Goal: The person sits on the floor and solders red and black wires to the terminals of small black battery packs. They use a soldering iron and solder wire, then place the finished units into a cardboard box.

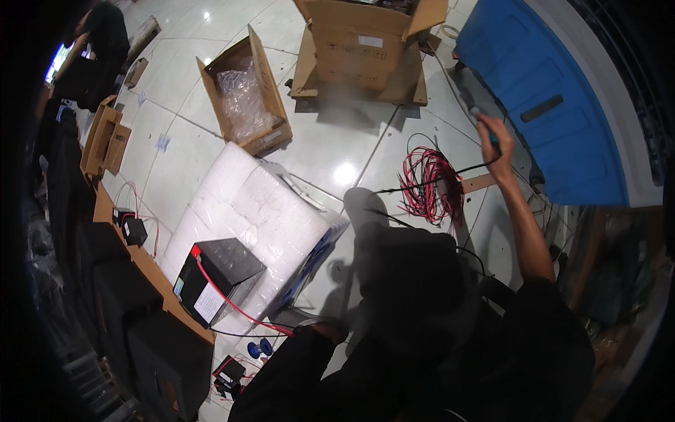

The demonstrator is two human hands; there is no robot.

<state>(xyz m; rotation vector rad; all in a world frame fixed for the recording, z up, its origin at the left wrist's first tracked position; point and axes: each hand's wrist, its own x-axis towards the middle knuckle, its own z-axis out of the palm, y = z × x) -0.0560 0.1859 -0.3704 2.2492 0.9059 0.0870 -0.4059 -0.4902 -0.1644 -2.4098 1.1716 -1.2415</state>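
My right hand [498, 148] is raised at the right, its fingers closed round the teal handle of what looks like a soldering iron [494, 136]. A black cord [478, 167] runs from that hand to the left. Low in the middle, my left hand [330, 331] lies in shadow beside my dark sleeve, its fingers mostly hidden. Red and black wires [232, 301] lead toward it from a black battery [239, 264]. That battery rests tilted against a white foam-wrapped block [232, 204]. Dark clothing covers the lower middle of the view.
A bundle of red and black wires [429, 186] lies on the tiles. Beyond are an open carton with plastic wrap [275, 135], a carton [358, 53] on a wooden base and a blue panel [569, 105]. Black boxes [165, 359], small batteries [133, 231] and a blue spool [260, 348] are left.
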